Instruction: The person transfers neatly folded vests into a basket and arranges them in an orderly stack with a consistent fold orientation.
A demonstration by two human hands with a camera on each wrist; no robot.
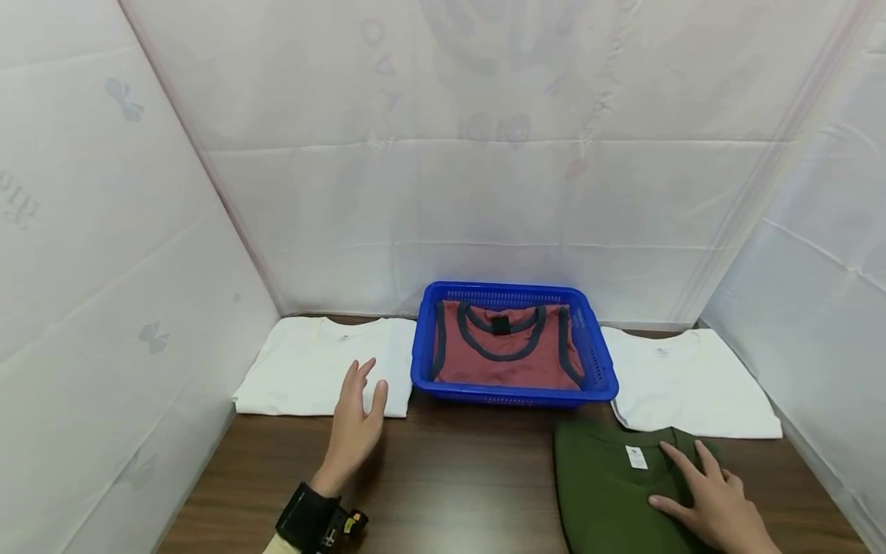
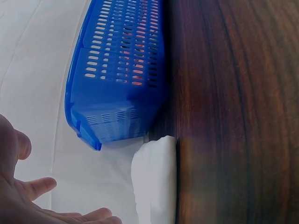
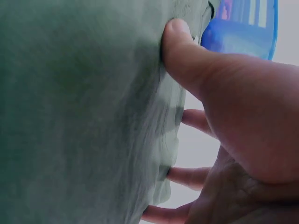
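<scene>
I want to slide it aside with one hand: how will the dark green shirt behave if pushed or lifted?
The green shirt is soft cloth, so it will probably bunch rather than slide whole; it already wrinkles under the right hand. Lifted from one edge, it would likely droop and unfold. It looks light and unbreakable.

Under your right hand (image 1: 716, 504) a folded dark green shirt (image 1: 609, 492) lies flat on the bench (image 1: 457, 477), white neck label up.

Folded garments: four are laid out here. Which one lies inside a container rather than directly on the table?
The red tank top with dark trim. It lies in the blue basket, while the two white T-shirts and the green T-shirt lie on the table.
</scene>
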